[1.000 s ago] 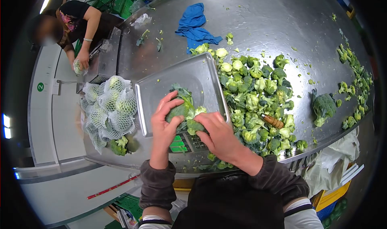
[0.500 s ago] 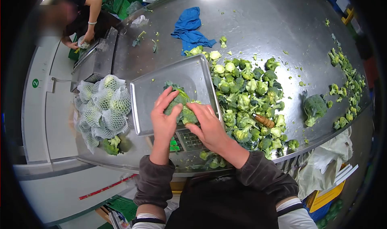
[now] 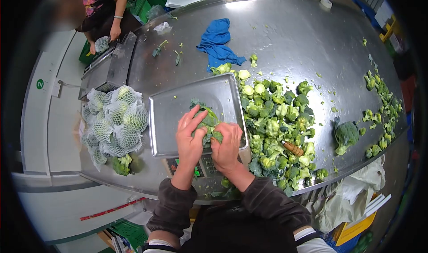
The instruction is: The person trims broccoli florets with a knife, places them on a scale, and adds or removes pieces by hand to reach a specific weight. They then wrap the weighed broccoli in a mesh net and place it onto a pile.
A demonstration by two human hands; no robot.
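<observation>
Broccoli (image 3: 209, 119) is held over the metal tray (image 3: 171, 102) of a weighing scale. My left hand (image 3: 190, 139) has its fingers curled round the broccoli's left side. My right hand (image 3: 228, 147) grips its right side, thumb and fingers pressed in close to the left hand. Much of the broccoli is covered by my fingers. Just right of the tray lies a heap of cut broccoli florets (image 3: 273, 127), with a wooden handle (image 3: 292, 148) sticking out of it; whatever it belongs to is hidden. Below my hands, the scale's keypad (image 3: 208, 164) partly shows.
White-netted broccoli (image 3: 115, 119) is piled left of the tray. A blue cloth (image 3: 218, 41) lies behind it. One larger broccoli head (image 3: 346, 136) and scattered florets (image 3: 384, 112) are at right. Another person (image 3: 107, 12) works beside a metal machine (image 3: 107, 68) at far left.
My right hand has moved in closer to my left, its fingers now curled tighter on the broccoli. The camera view has shifted slightly. The other person's arms have changed position.
</observation>
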